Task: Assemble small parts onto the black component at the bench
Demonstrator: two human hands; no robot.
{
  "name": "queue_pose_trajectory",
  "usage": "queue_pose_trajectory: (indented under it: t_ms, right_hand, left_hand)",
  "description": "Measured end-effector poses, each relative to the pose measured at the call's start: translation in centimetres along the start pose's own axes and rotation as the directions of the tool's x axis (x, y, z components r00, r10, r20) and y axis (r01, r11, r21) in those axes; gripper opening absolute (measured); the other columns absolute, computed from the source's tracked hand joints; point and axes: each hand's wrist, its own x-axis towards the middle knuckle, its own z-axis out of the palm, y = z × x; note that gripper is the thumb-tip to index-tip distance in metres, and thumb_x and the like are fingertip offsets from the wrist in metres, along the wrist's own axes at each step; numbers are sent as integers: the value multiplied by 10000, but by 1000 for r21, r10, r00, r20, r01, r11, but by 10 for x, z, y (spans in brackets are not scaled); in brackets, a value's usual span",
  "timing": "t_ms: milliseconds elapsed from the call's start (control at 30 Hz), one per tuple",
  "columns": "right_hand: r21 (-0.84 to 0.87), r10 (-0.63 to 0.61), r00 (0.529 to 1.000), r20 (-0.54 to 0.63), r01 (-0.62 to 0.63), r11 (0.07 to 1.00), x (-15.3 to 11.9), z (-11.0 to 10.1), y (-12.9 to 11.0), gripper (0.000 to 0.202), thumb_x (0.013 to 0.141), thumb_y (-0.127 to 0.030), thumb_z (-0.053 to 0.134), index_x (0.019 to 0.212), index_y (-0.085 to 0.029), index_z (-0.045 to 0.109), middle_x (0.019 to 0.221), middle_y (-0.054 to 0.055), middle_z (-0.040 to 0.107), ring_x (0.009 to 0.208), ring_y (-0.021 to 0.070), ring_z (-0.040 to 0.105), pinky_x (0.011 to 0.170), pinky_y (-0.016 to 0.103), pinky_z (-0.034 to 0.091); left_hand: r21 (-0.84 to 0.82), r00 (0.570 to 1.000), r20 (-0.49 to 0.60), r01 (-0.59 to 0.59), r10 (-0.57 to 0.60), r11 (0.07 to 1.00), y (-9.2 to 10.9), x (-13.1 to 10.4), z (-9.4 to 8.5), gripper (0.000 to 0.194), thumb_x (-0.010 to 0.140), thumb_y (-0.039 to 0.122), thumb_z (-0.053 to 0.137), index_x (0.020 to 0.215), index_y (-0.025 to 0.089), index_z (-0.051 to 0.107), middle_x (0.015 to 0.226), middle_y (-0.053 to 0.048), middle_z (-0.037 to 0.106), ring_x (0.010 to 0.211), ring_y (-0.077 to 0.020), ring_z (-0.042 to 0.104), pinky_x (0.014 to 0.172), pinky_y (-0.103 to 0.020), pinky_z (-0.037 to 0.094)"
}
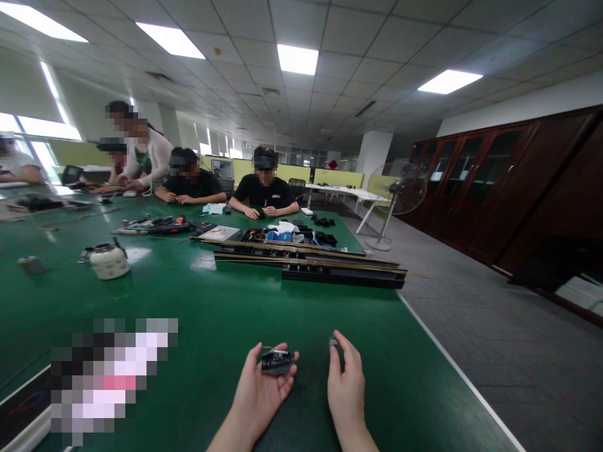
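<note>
My left hand (262, 390), palm up, cradles a small black part (277, 363) in its curled fingers. The part looks like an open housing with a pale strip along its top; its exact kind is too small to make out. To the right, apart from it, my right hand (347, 382) pinches a tiny grey piece (333, 341) between thumb and fingertip. Both hands are above the near part of the green table (198, 314).
Long black rails (343, 279) with thin brass-coloured rods lie ahead. Behind them are a white booklet (221, 233) and trays of parts. A cream pot (109, 260) stands to the left, near a blurred-out screen (113, 376). Several people sit across the table. The table edge (452, 358) runs down the right.
</note>
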Motion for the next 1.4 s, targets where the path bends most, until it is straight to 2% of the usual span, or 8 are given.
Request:
queue_pose_trajectory:
  t_ms: [467,700,867,1000,1200,1400]
  right_hand:
    - [11,-60,998,26,60,998,0,-1,-2,305,852,-354,426,1035,-177,593,1058,115,615,1008,224,552,868,389,444]
    - [-19,-77,988,135,80,997,-3,1,-8,265,837,-328,468,1028,-195,594,1016,94,631,968,219,567,851,383,452]
    - [-12,-149,958,244,156,988,-7,0,-17,217,809,-281,521,999,-218,604,974,68,638,959,210,558,856,379,450]
    - [48,-217,919,328,213,976,-12,1,-29,187,782,-252,563,959,-239,624,940,54,642,943,207,561,841,370,465]
    - [137,-294,888,355,262,955,-18,6,-42,198,761,-207,582,943,-264,636,927,34,656,936,195,575,819,351,487]
    - [139,-336,879,337,306,942,-17,6,-44,196,756,-206,588,935,-271,638,951,26,663,955,194,572,835,359,478]
  left_hand:
    - [-3,1000,-8,-5,5,1000,0,-3,5,315,803,381,485,984,126,525,836,-150,686,603,-192,656,561,-289,504]
    - [-5,1000,-7,-3,3,1000,0,0,1,319,805,387,482,981,124,524,850,-158,684,649,-216,671,586,-307,510]
    - [0,1000,-13,-14,14,1000,0,-1,1,316,796,376,495,986,124,514,855,-161,684,732,-250,677,646,-337,509]
    - [2,999,-8,-31,31,1000,-1,-1,2,267,805,336,484,956,122,534,792,-134,692,663,-218,672,670,-339,503]
    - [-4,1000,12,-29,29,1000,-2,-1,3,233,821,305,454,903,121,571,698,-87,684,560,-177,639,558,-283,482]
    - [1,999,27,-33,33,999,-3,0,1,242,830,310,445,859,124,598,701,-82,684,556,-167,630,558,-277,485]
